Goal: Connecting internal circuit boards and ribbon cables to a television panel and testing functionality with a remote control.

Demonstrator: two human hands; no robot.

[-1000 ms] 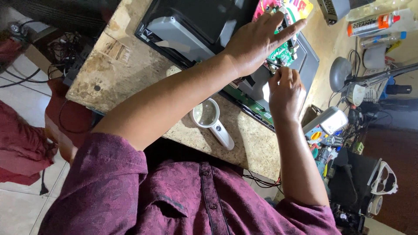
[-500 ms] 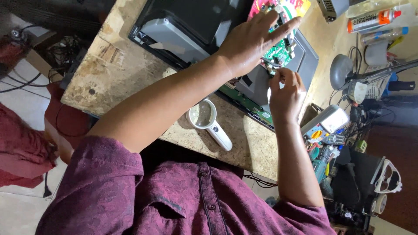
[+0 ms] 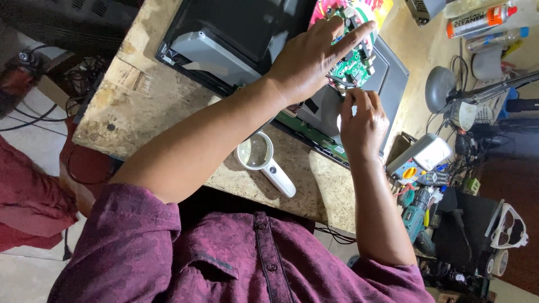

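Note:
A green circuit board [image 3: 355,63] lies on the grey back panel of an opened flat screen [image 3: 224,39] on the worktable. My left hand [image 3: 311,59] reaches across from the left and rests flat on the board, fingers stretched out and apart. Just below it, my right hand [image 3: 364,120] pinches a thin metal tool [image 3: 340,82], whose tip touches the board's lower edge. My left palm hides part of the board.
A white-handled magnifying glass [image 3: 264,160] lies on the speckled tabletop [image 3: 146,106] near its front edge. To the right sit a multimeter [image 3: 422,157], a teal drill [image 3: 418,216], a desk lamp [image 3: 443,90], a spray can [image 3: 482,21] and white goggles [image 3: 508,227].
My right hand has shifted slightly up toward the board with the tool. My left hand stays on the board.

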